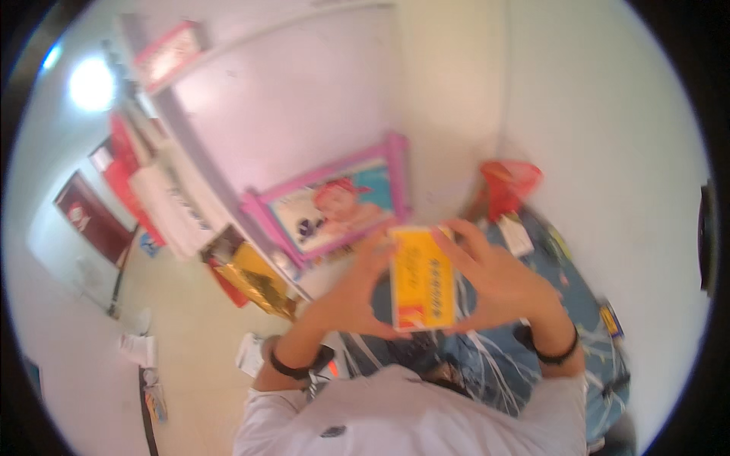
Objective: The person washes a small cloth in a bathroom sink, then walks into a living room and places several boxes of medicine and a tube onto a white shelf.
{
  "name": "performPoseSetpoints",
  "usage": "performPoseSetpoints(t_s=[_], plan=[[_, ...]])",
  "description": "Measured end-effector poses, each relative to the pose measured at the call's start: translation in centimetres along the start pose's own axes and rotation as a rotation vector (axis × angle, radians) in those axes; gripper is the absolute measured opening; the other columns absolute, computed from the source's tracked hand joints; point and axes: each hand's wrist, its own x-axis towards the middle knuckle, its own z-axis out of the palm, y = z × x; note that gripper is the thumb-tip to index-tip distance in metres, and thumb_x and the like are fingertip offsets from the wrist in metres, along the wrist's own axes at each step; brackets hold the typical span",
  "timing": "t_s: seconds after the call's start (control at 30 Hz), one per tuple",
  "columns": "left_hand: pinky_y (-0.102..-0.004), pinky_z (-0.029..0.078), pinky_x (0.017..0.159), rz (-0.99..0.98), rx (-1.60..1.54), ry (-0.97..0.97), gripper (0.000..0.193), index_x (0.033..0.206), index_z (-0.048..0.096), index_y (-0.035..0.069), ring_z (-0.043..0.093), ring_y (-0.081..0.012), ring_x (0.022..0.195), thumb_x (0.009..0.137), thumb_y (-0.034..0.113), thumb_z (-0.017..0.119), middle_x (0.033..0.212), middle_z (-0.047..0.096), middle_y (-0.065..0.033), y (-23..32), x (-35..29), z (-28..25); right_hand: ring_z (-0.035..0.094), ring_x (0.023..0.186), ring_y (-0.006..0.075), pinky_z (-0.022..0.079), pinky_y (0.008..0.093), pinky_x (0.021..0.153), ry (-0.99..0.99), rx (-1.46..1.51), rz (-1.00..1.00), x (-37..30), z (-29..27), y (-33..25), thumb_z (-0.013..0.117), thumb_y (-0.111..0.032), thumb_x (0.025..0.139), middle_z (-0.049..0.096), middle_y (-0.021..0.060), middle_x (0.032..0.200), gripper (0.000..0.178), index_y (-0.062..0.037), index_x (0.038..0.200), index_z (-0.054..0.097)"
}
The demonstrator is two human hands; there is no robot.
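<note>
A small yellow box with dark print and a red patch at its lower corner is held up in front of my chest. My left hand grips its left edge, with fingers at the upper and lower corners. On the other side my right hand holds the right edge, its fingers at the top corner and its thumb low. Both hands curve round the box, leaving gaps between palms and box. Behind and beyond the box stands a pink-framed picture.
Below lies a blue-grey patterned cloth surface with white cables across it. A red plastic bag and a white packet sit at its far end. Paper bags hang left of the shelf, above a gold bag. A pale wall rises on the right.
</note>
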Motion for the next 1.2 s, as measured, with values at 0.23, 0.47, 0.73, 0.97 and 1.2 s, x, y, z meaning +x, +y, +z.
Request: performPoseSetpoints(t_s=[0.23, 0.47, 0.73, 0.97, 1.2], plan=[[-0.0514, 0.020, 0.117, 0.047, 0.088, 0.151, 0.132, 0.154, 0.017, 0.009, 0.022, -0.0379, 0.145, 0.052, 0.037, 0.097, 0.156, 0.021, -0.0214, -0.1, 2.2, -4.5, 0.062, 0.098, 0.0312, 0.052, 0.0406, 0.084, 0.157, 0.103, -0.070, -0.8, -0.6, 2.2, 0.093, -0.047, 0.053, 0.021, 0.0278, 0.155, 0.134, -0.0004, 0.154, 0.018], [-0.0432, 0.031, 0.115, 0.050, 0.348, 1.128, 0.114, 0.143, 0.029, -0.002, 0.036, -0.0305, 0.135, 0.056, 0.031, 0.096, 0.144, 0.033, -0.0197, -2.0, 7.9, -21.6, 0.061, 0.087, 0.0229, 0.049, 0.0354, 0.084, 0.242, 0.242, 0.107, -5.6, 0.1, 4.3, 0.087, -0.055, 0.058, 0.031, 0.0250, 0.153, 0.128, -0.0018, 0.155, 0.022], [-0.0470, 0.039, 0.103, 0.095, 1.429, 1.395, 0.114, 0.142, 0.032, 0.000, 0.037, -0.0392, 0.129, 0.059, 0.052, 0.090, 0.135, 0.035, -0.0273, -0.6, 16.8, -38.5, 0.062, 0.085, 0.0210, 0.049, 0.0330, 0.081, 0.246, 0.270, 0.289, -11.7, 3.8, 5.5, 0.084, -0.033, 0.070, 0.033, 0.0203, 0.151, 0.098, -0.0067, 0.151, 0.035], [-0.0526, 0.041, 0.097, -0.382, 1.381, 1.490, 0.100, 0.126, 0.047, -0.002, 0.050, -0.0420, 0.117, 0.059, 0.063, 0.083, 0.124, 0.051, -0.0259, -2.0, 19.0, -41.4, 0.057, 0.091, 0.0290, 0.049, 0.0381, 0.082, 0.385, 0.119, 0.341, -15.9, 2.6, 3.2, 0.072, -0.010, 0.082, 0.050, 0.0153, 0.134, 0.072, -0.0064, 0.147, 0.041], [-0.0562, 0.039, 0.100, -0.595, 1.363, 1.390, 0.103, 0.124, 0.048, -0.006, 0.044, -0.0480, 0.128, 0.063, 0.072, 0.076, 0.137, 0.042, -0.0379, -5.8, 18.6, -42.0, 0.058, 0.094, 0.0245, 0.054, 0.0351, 0.077, 0.419, 0.051, 0.523, -22.7, 5.4, 4.5, 0.069, -0.001, 0.083, 0.052, 0.0142, 0.128, 0.069, -0.0089, 0.146, 0.044]])
